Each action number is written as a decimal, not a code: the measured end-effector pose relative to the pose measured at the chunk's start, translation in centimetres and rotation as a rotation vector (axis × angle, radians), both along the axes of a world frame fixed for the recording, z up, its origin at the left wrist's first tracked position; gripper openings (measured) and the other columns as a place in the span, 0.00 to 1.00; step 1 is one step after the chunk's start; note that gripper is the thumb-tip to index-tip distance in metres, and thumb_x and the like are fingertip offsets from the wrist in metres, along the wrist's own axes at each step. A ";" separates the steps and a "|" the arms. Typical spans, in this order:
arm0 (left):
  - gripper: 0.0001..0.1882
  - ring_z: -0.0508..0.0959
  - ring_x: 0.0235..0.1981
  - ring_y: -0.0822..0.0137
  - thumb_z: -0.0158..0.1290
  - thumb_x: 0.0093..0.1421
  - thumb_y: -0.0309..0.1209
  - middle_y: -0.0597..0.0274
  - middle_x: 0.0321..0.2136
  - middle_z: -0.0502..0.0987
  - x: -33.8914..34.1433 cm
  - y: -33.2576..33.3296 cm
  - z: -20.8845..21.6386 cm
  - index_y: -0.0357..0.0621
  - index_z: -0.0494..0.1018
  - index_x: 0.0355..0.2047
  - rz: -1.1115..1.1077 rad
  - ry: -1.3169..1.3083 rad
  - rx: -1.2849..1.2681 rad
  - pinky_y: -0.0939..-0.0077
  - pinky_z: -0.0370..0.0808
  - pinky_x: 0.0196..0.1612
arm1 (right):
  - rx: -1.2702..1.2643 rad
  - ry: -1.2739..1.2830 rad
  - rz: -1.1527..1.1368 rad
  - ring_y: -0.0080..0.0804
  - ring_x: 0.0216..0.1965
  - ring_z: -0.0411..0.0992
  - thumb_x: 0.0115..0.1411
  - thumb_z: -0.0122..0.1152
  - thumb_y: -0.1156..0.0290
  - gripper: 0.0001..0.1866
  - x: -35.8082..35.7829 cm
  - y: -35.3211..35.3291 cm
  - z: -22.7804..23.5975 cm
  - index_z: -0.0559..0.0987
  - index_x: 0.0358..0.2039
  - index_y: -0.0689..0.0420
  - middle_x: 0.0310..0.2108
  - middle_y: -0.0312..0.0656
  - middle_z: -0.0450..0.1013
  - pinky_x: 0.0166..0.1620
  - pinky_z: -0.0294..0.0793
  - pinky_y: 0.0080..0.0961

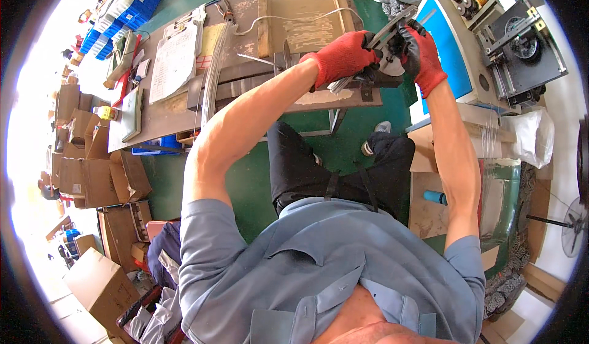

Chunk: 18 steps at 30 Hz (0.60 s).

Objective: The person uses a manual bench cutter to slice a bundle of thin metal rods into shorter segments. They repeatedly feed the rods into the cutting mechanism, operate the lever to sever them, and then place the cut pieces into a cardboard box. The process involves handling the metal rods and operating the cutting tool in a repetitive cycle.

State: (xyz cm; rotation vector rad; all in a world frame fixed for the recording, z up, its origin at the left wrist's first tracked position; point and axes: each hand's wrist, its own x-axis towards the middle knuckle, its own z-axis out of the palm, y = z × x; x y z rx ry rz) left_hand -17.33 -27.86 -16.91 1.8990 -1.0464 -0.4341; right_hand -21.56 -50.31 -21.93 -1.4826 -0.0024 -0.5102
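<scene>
Both my hands wear red knit gloves with black palms, and they meet over the right end of the brown worktable (pixel 304 100). My left hand (pixel 345 59) is closed, fingers curled toward the right; what lies inside its grip is hidden. Close beside it, my right hand (pixel 423 59) closes around a dark grey metal piece. A long flat metal bar (pixel 392 27) slants up between the two hands. Below my left hand, the end of a bundle of thin metal wires (pixel 338 86) sticks out. Another long wire bundle (pixel 212 77) hangs over the table's front edge.
Pliers (pixel 228 11), written sheets (pixel 175 62) and a wooden frame (pixel 265 25) lie on the table. A blue-topped machine bench (pixel 445 43) borders the right, with a black device (pixel 524 46) beyond. Cardboard boxes (pixel 92 175) crowd the left floor; a fan (pixel 573 224) stands far right.
</scene>
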 end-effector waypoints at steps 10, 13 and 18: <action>0.21 0.79 0.39 0.51 0.51 0.58 0.31 0.52 0.41 0.77 8.3 6.0 2.7 0.60 0.73 0.53 0.158 -0.834 0.145 0.62 0.77 0.42 | -0.496 0.117 -0.187 0.37 0.31 0.75 0.59 0.62 0.59 0.21 -1.3 2.2 1.1 0.73 0.51 0.53 0.35 0.40 0.77 0.35 0.75 0.30; 0.24 0.74 0.48 0.62 0.48 0.55 0.25 0.66 0.42 0.76 15.3 10.3 3.8 0.68 0.74 0.50 0.222 -1.441 0.395 0.54 0.60 0.62 | -1.086 -0.063 -0.323 0.46 0.46 0.70 0.52 0.67 0.60 0.27 -0.9 2.5 -0.9 0.72 0.52 0.53 0.45 0.47 0.73 0.50 0.69 0.39; 0.22 0.75 0.48 0.61 0.51 0.51 0.25 0.66 0.40 0.76 21.5 11.5 2.6 0.66 0.76 0.46 -0.038 -1.518 0.554 0.54 0.61 0.63 | -1.379 0.027 -0.383 0.48 0.57 0.60 0.44 0.71 0.64 0.36 -2.6 4.5 -2.7 0.69 0.56 0.52 0.51 0.43 0.69 0.57 0.59 0.47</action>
